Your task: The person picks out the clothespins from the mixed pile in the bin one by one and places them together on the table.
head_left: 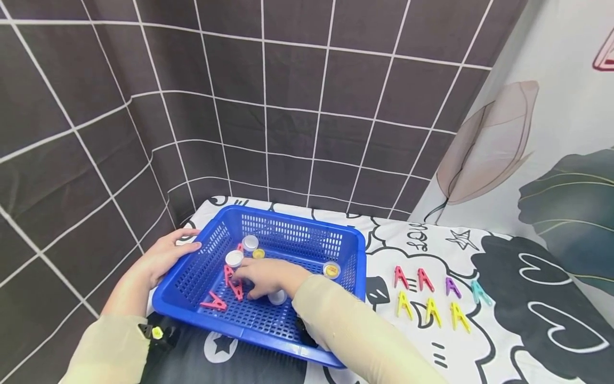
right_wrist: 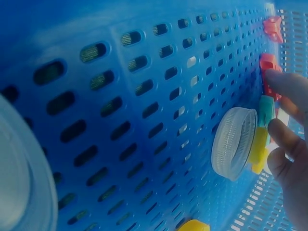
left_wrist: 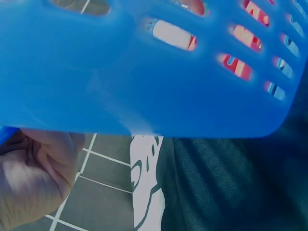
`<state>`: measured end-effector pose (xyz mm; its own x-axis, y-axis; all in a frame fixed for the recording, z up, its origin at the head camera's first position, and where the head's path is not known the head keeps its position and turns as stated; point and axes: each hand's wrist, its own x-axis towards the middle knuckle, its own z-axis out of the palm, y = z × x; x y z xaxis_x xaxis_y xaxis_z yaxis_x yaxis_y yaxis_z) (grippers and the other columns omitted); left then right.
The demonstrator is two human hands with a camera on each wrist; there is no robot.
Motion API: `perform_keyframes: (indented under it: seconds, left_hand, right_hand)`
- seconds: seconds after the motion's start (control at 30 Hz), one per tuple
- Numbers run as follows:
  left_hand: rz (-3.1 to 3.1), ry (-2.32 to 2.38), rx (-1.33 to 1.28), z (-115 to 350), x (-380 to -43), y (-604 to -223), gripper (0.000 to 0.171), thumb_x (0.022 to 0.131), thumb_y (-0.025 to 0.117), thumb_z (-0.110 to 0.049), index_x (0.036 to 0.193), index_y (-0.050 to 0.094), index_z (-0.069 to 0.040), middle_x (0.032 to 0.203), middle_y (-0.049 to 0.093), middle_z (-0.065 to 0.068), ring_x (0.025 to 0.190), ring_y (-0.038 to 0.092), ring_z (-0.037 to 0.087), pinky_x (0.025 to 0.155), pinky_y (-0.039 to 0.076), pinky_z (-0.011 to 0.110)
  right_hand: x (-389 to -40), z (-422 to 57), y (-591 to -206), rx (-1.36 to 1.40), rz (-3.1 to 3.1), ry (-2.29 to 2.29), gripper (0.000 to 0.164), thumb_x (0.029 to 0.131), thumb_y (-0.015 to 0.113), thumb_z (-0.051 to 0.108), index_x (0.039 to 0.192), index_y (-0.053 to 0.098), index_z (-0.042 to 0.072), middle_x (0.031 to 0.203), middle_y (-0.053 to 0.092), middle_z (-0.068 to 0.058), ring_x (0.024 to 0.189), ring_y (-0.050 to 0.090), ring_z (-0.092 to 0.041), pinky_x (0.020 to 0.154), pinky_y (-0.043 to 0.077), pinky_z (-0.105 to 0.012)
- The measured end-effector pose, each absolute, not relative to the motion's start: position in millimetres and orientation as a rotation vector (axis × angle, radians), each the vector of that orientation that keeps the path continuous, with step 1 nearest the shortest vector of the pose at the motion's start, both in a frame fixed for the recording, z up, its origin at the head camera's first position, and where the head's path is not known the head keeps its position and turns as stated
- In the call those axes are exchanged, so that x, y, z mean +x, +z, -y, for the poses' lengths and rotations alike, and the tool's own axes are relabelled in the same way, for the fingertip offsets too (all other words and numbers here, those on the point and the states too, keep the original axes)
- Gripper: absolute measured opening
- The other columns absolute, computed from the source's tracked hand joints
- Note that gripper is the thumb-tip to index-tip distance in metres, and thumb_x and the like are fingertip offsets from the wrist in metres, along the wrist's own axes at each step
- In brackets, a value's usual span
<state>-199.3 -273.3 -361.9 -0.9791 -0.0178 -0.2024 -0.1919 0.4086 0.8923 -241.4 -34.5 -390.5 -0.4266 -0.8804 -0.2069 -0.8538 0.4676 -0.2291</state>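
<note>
A blue perforated basket (head_left: 268, 346) stands on the patterned cloth, its left rim gripped by my left hand (head_left: 165, 256). In the left wrist view, that hand's palm (left_wrist: 36, 178) shows below the basket's rim. Inside the basket, my right hand (head_left: 271, 274) reaches palm-down among red clothespins. In the right wrist view its fingers (right_wrist: 288, 89) are spread apart, one fingertip right at a red clothespin (right_wrist: 269, 62). The other fingertips are by a teal clothespin (right_wrist: 265, 110) and a yellow clothespin (right_wrist: 259, 151). A clear round lid (right_wrist: 233, 144) stands beside them.
More round lids (head_left: 250, 243) and a loose red clothespin (head_left: 214, 302) lie in the basket. Right of it, on the cloth, several clothespins are set in two rows, including a purple clothespin (head_left: 452, 287) and a yellow clothespin (head_left: 433, 312). A dark tiled-pattern backdrop (head_left: 297, 128) rises behind.
</note>
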Motion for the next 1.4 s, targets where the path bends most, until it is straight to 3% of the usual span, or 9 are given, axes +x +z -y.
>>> perform_keyframes:
  seconds: [0.17, 0.57, 0.83, 1.2, 1.4]
  left_hand:
    - [-2.497, 1.622, -0.182, 272, -201, -362, 0.06, 0.092, 0.059, -0.032, 0.141, 0.035, -0.006, 0.119, 0.053, 0.026, 0.082, 0.065, 0.023, 0.071, 0.055, 0.038]
    - [-2.481, 1.641, -0.185, 272, -202, -362, 0.06, 0.092, 0.059, -0.031, 0.141, 0.034, -0.006, 0.118, 0.054, 0.025, 0.082, 0.065, 0.023, 0.071, 0.055, 0.039]
    - [-2.481, 1.64, -0.179, 273, -201, -364, 0.06, 0.092, 0.06, -0.03, 0.141, 0.035, -0.006, 0.111, 0.058, 0.022, 0.079, 0.066, 0.023, 0.069, 0.055, 0.038]
    - [-2.49, 1.644, -0.17, 275, -200, -365, 0.061, 0.092, 0.06, -0.031, 0.141, 0.035, -0.005, 0.108, 0.06, 0.02, 0.079, 0.066, 0.023, 0.068, 0.055, 0.039]
    - [-2.499, 1.628, -0.179, 275, -200, -364, 0.061, 0.092, 0.059, -0.031, 0.141, 0.035, -0.005, 0.112, 0.058, 0.023, 0.079, 0.066, 0.023, 0.069, 0.055, 0.039]
  right_hand:
    - [-241, 31, -391, -1.383, -2.47, -0.172, 0.052, 0.085, 0.07, 0.026, 0.133, 0.051, 0.026, 0.128, 0.044, 0.002, 0.103, 0.051, -0.007, 0.089, 0.043, -0.023]
    - [-249, 24, -390, -1.273, -2.546, -0.299, 0.05, 0.084, 0.071, 0.024, 0.131, 0.054, 0.021, 0.106, 0.05, 0.0, 0.088, 0.052, -0.009, 0.08, 0.044, -0.022]
    - [-251, 20, -388, -1.155, -2.597, -0.228, 0.044, 0.087, 0.067, 0.021, 0.129, 0.056, 0.02, 0.125, 0.052, -0.004, 0.109, 0.052, -0.014, 0.097, 0.04, -0.029]
    - [-253, 26, -397, -1.212, -2.57, -0.193, 0.049, 0.083, 0.071, 0.027, 0.129, 0.056, 0.017, 0.124, 0.057, 0.0, 0.116, 0.051, -0.014, 0.1, 0.036, -0.025]
    - [-250, 28, -397, -1.171, -2.589, -0.187, 0.039, 0.083, 0.071, 0.022, 0.12, 0.062, 0.023, 0.115, 0.059, 0.002, 0.107, 0.054, -0.013, 0.095, 0.041, -0.027]
